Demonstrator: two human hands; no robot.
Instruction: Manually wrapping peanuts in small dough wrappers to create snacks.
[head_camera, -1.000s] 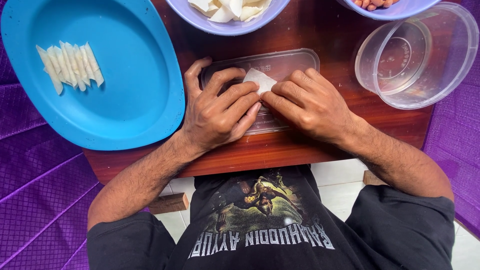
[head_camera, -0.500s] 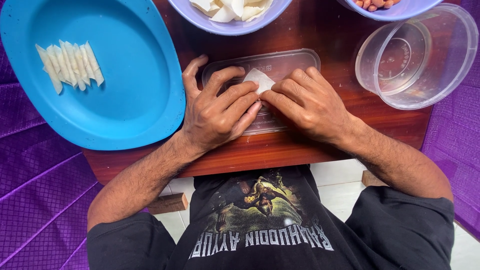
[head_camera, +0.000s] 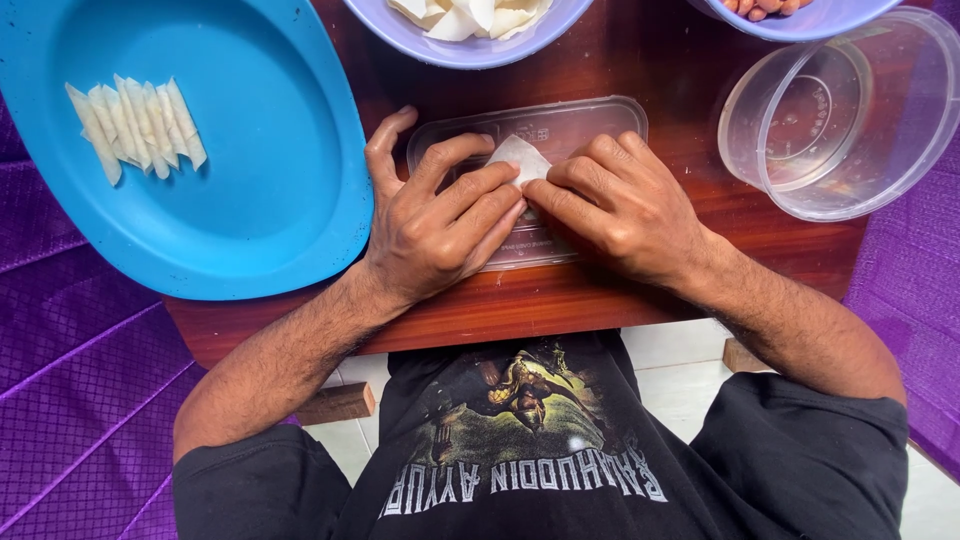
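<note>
I look down on both hands working close together over a flat clear plastic container lid that lies on the dark red-brown wooden table; my left hand lies palm down with its fingers curled onto a small white pastry sheet, and my right hand meets it from the other side, fingertips pressed to the same sheet; both hands pinch the thin white piece between them, so only its upper corner shows above the knuckles, and the rest is hidden under the fingers; the left thumb stretches out away from the sheet, towards the rim of a large round blue plastic plate; that plate sits just beside the lid at the left and overhangs the table edge, and on it lies a tight row of folded white pastry rolls, well apart from the hands; beyond the lid stands a pale lilac bowl holding more white pastry pieces; a second lilac bowl at the far corner holds something pinkish that I cannot make out; beside the right hand lies an empty round clear plastic tub, tipped on its side.
</note>
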